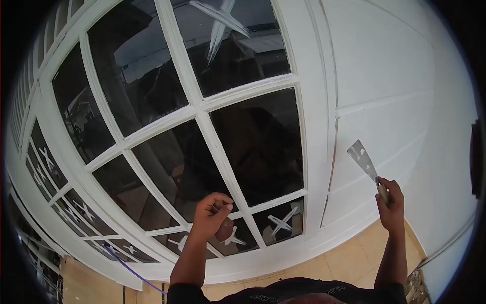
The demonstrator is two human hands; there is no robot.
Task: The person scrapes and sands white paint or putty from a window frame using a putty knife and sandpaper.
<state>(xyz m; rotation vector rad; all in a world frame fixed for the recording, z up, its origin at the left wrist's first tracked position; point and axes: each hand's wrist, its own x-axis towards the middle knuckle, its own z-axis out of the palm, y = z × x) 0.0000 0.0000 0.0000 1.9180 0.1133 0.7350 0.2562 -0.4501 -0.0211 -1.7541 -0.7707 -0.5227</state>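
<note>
White-framed window point(198, 107), X marks point(281, 223) on several dark panes point(258, 147). Right hand point(391, 207) right of window, gripping scraper point(368, 164), blade point(361, 156) up. Left hand point(209, 217) in front of window's lower part, fingers point(217, 197) curled, contents unclear. Tile floor point(349, 253) below window.

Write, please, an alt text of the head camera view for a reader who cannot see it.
A person's right hand holds a flat-bladed scraper, blade upward, in front of a white wall. The left hand, fingers curled, is raised before a white-framed window with dark panes, some marked with white crosses.
</note>
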